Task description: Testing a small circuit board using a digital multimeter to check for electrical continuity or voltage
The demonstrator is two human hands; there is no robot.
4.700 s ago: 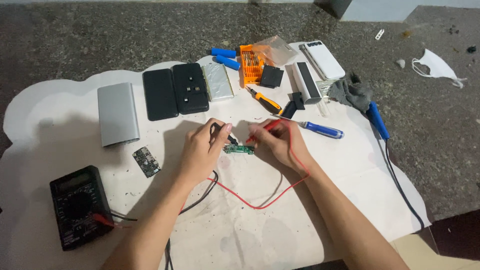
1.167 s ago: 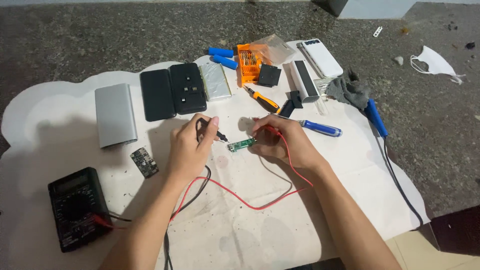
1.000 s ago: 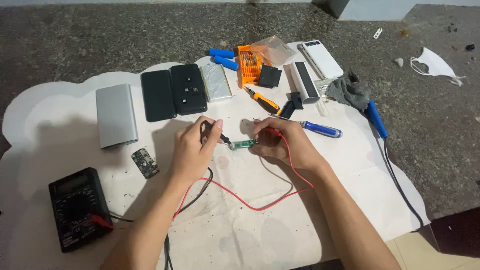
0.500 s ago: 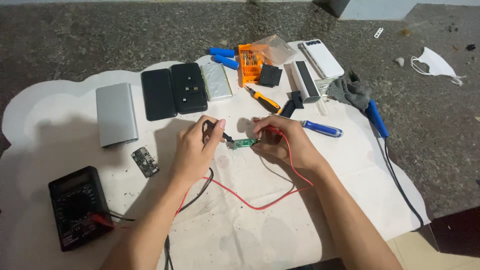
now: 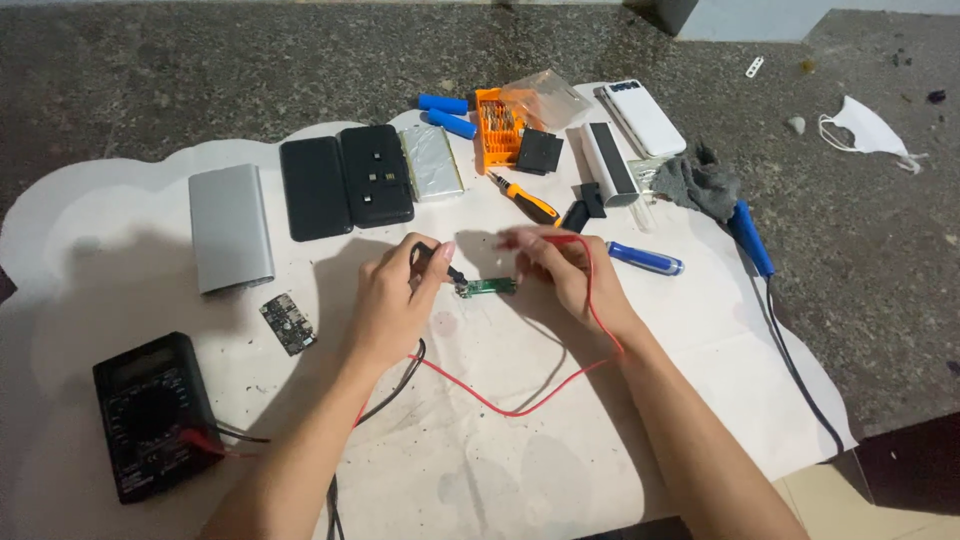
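A small green circuit board [image 5: 490,287] lies on the white paper sheet [image 5: 480,440] between my hands. My left hand [image 5: 392,302] pinches a black test probe [image 5: 447,270] whose tip touches the board's left end. My right hand [image 5: 565,268] holds a red test probe [image 5: 548,239] just above the board's right end. Red and black leads [image 5: 500,405] run back across the paper to a black multimeter [image 5: 150,415] at the lower left.
Behind my hands lie a grey power bank case [image 5: 230,228], two black case halves [image 5: 345,185], a silver battery pouch [image 5: 432,163], blue cells [image 5: 448,113], an orange bit set [image 5: 498,130], screwdrivers [image 5: 645,260], a white power bank [image 5: 645,115] and a blue-handled soldering iron [image 5: 750,238]. Another small board [image 5: 288,323] lies left.
Both probes have closed in on the green board again; my left hand's black probe tip now rests on its left end. Everything else on the paper stays put.
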